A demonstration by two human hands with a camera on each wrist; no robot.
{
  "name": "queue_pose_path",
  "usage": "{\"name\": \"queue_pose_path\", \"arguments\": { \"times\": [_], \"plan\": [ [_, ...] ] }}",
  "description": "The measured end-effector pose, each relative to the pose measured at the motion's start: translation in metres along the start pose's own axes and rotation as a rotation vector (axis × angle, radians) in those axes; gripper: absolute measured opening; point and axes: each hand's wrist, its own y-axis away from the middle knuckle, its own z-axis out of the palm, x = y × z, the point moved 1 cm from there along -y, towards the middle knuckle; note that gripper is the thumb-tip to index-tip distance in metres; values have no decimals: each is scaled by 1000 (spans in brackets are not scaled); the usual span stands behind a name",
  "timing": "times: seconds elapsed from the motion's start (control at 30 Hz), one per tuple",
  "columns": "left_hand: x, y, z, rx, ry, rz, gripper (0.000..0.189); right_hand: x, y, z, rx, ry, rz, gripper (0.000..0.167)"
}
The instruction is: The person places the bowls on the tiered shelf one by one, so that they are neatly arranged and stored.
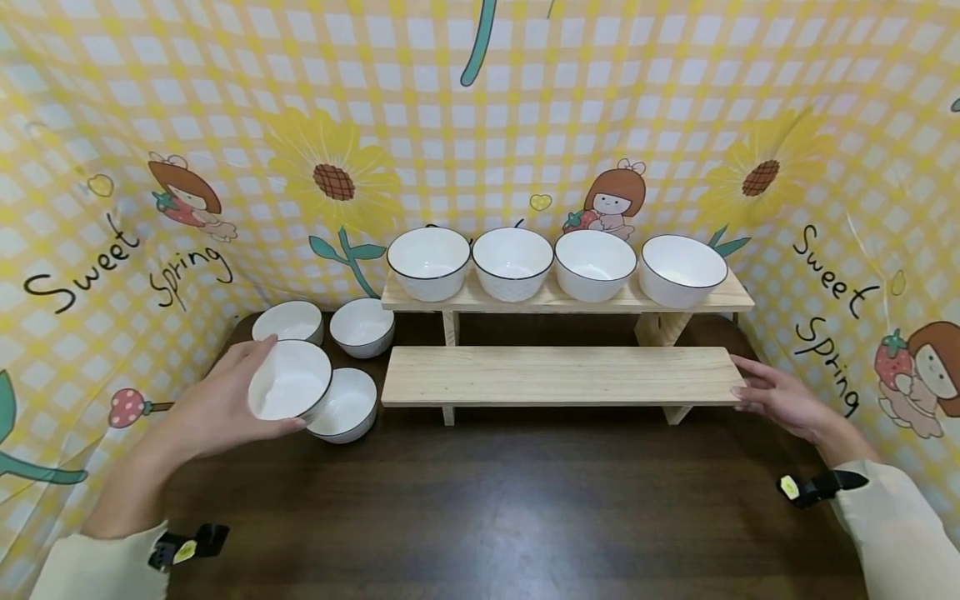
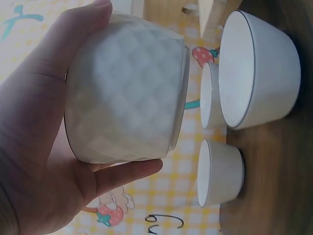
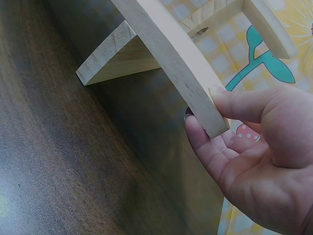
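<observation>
My left hand (image 1: 217, 404) grips a white bowl (image 1: 291, 379) with a dark rim, thumb on one side and fingers on the other. In the left wrist view the bowl's dimpled outer wall (image 2: 127, 88) shows, held above the table. Three similar bowls stand below and around it: a rear left bowl (image 1: 288, 317), a rear right bowl (image 1: 363, 327) and a front bowl (image 1: 351, 407). At the far side, my right hand (image 1: 783, 404) pinches the right end of the lower wooden shelf board (image 1: 558, 377); the right wrist view shows thumb and fingers around the board's end (image 3: 217, 122).
Several white bowls, among them a rightmost bowl (image 1: 682, 271), stand in a row on the upper shelf board (image 1: 738, 296). Wooden legs (image 1: 450, 328) support the rack on a dark brown table (image 1: 510, 500). A yellow checked cloth (image 1: 480, 133) hangs behind and at both sides.
</observation>
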Motion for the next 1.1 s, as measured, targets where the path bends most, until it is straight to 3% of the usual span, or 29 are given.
{"name": "queue_pose_path", "arguments": {
  "times": [0.43, 1.1],
  "plan": [
    [26, -12, 0, -52, -3, 63, 126, 1, -1, 0, 1, 9, 2, 78],
    [71, -41, -3, -122, 11, 210, 126, 1, -1, -1, -14, -10, -3, 78]
  ]
}}
